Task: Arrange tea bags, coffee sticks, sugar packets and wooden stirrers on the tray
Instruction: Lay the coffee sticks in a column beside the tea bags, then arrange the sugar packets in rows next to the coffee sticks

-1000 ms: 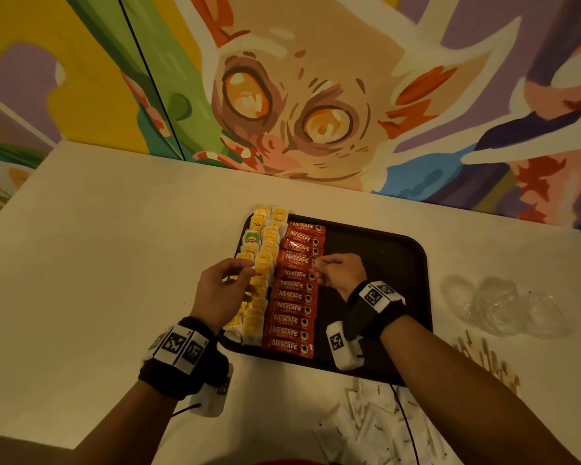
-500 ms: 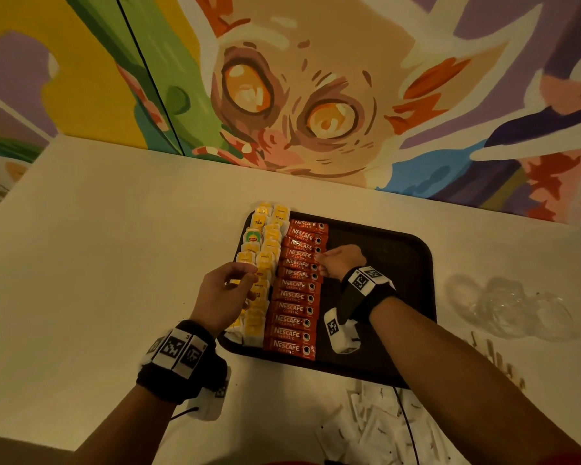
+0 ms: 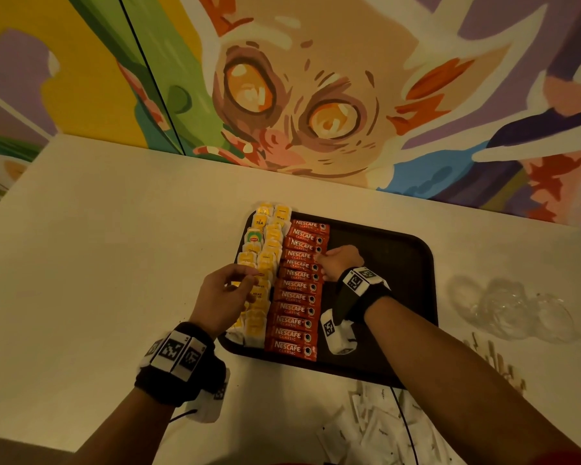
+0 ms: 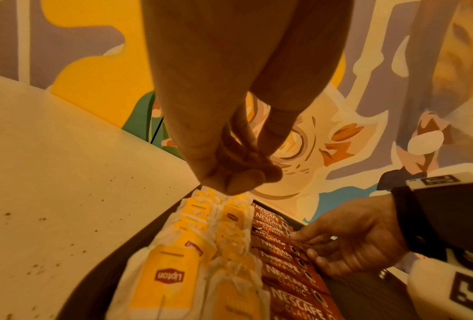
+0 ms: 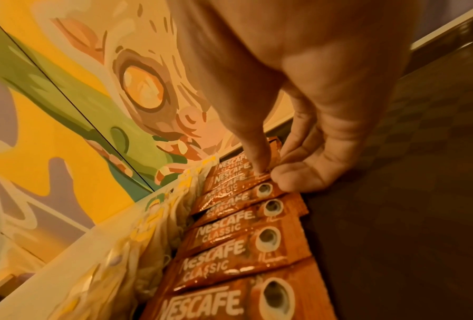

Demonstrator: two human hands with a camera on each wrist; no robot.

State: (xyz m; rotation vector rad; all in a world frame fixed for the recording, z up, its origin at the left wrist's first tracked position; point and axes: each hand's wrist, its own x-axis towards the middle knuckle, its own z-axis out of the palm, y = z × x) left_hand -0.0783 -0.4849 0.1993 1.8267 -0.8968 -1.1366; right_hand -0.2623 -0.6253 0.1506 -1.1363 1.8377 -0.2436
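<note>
A dark tray [image 3: 383, 260] lies on the white table. Two columns of yellow tea bags [image 3: 265, 250] fill its left edge, with a column of red coffee sticks [image 3: 297, 297] beside them. My right hand [image 3: 320, 260] is at the right ends of the upper sticks. In the right wrist view its thumb and forefinger pinch the end of one coffee stick [image 5: 238, 190]. My left hand [image 3: 251, 280] hovers just over the tea bags [image 4: 172, 272], its fingertips bunched against the thumb [image 4: 246, 179], with nothing visible in them.
White sugar packets [image 3: 379, 427] lie loose on the table below the tray. Wooden stirrers [image 3: 497, 360] are scattered to the right, near crumpled clear plastic [image 3: 514, 310]. The right half of the tray is bare. A painted wall rises behind the table.
My right hand has moved up the column of coffee sticks, away from me. The left hand has stayed over the tea bags.
</note>
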